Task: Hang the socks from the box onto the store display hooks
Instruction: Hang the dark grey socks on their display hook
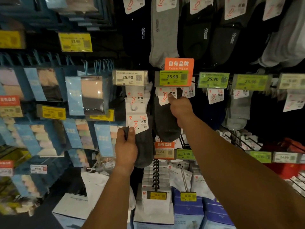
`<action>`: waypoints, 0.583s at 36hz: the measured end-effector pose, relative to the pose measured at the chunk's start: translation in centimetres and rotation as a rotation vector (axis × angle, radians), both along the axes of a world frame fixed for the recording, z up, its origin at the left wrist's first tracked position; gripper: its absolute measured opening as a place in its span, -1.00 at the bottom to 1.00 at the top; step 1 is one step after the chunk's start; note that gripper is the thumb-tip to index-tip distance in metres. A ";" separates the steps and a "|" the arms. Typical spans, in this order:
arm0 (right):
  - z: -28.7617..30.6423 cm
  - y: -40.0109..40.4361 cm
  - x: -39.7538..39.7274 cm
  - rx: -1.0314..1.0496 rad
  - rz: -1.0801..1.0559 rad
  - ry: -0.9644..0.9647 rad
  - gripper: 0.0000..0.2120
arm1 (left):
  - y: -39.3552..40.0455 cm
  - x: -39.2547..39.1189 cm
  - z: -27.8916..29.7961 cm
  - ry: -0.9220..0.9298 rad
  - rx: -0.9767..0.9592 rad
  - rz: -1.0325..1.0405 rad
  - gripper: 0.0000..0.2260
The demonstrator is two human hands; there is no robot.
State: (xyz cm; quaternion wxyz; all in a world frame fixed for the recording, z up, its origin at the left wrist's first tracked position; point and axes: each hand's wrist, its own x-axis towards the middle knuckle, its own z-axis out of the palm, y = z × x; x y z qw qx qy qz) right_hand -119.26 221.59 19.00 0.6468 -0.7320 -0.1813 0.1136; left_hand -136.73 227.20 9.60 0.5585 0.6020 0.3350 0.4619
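My left hand (pixel 126 148) grips a dark grey sock pack (pixel 145 146) by its top, its white card label (pixel 137 123) sticking up above my thumb. My right hand (pixel 179 107) pinches the white label (pixel 163 96) of another dark grey sock pack (pixel 165 124) that hangs just under the green 25.90 price tag (pixel 173 78) with the orange sign. The hook itself is hidden behind that tag. A white sock pack (pixel 137 101) hangs to the left, under the white 25.90 tag (pixel 129 78).
Rows of hanging socks fill the dark wall above and to the right. Blue packaged goods (pixel 89 95) hang at left. Boxed packs (pixel 155 210) and wire hooks (pixel 236 139) sit below. The box of socks is not in view.
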 end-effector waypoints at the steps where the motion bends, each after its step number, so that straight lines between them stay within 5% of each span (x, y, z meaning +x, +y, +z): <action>1: -0.2 0.0 0.1 -0.006 -0.002 -0.017 -0.58 | 0.0 0.2 0.0 0.000 -0.001 -0.002 -0.84; 7: -1.9 -1.6 -0.7 -0.145 -0.114 -0.301 -0.53 | -0.1 0.9 0.4 -0.040 -0.028 -0.047 -0.84; 10: -3.3 -3.7 -3.6 -0.063 -0.235 -0.502 -0.67 | -0.3 1.3 0.7 -0.087 -0.058 -0.102 -0.86; 15: -6.1 -4.5 -7.8 0.029 0.044 -0.245 -0.74 | -1.7 2.8 1.6 -0.179 -0.123 -0.259 -0.86; 21: -6.4 -5.1 -6.8 0.156 -0.009 -0.171 -0.80 | -3.2 4.7 2.8 -0.129 -0.063 -0.333 -0.85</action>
